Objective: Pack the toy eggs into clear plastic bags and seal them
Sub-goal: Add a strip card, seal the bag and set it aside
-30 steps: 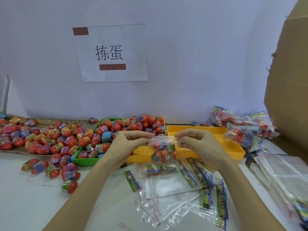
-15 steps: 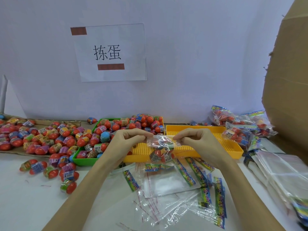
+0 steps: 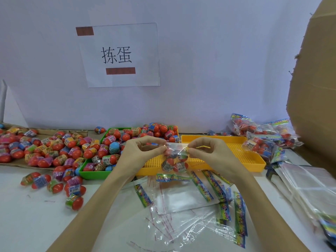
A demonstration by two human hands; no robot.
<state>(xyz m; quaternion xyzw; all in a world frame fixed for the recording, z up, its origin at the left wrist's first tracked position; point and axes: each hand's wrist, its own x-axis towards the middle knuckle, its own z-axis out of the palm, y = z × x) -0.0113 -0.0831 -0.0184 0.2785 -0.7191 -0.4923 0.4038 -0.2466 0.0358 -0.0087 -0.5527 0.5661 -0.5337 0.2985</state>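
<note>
Holding a small clear bag (image 3: 175,157) up over the middle of the worktop (image 3: 32,219), both hands pinch its top edge. The left hand (image 3: 140,151) has thumb and forefinger closed on the bag's left top corner, the right hand (image 3: 209,153) does the same on the right corner, other fingers curled loosely. A few toy eggs (image 3: 173,165) sit in the bottom of the bag, which hangs just in front of the yellow tray (image 3: 241,155).

Behind the left hand there's a green tray (image 3: 91,174) heaped with eggs, touching the yellow one on its left side. More loose eggs (image 3: 45,150) are spread on a cardboard sheet (image 3: 18,165) along the left edge, and a handful (image 3: 58,184) lie straight on the worktop near the green tray's front corner.

Toward the front edge, under the wrists, lies a messy pile of empty bags (image 3: 181,211) with colourful header strips. A neater stack of bags (image 3: 305,186) sits at the right edge. Filled bags (image 3: 261,137) are piled at the far right corner, next to a big cardboard box (image 3: 316,88). On the wall behind hangs a paper sign (image 3: 120,55) with two printed characters.
</note>
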